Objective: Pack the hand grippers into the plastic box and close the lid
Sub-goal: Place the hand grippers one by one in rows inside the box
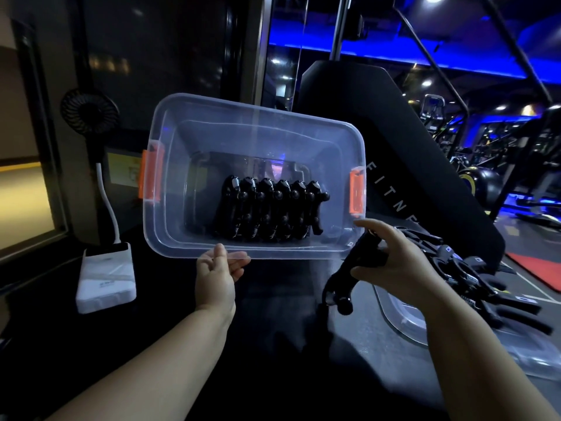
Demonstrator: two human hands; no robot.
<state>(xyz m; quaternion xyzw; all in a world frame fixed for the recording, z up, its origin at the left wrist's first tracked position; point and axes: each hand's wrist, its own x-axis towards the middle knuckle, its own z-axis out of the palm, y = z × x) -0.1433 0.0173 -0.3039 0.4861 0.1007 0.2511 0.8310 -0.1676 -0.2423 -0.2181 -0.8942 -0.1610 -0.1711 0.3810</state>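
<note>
Plastic box [258,112] clear, rectangular, orange latches [356,192] | inside: row of black spring hand grippers [270,211] | left hand [217,275] pinches box's near rim | right hand [391,262] grips loose gripper [343,284] below box's right corner | spare grippers [473,268] heaped on clear lid [403,317], right of box
</note>
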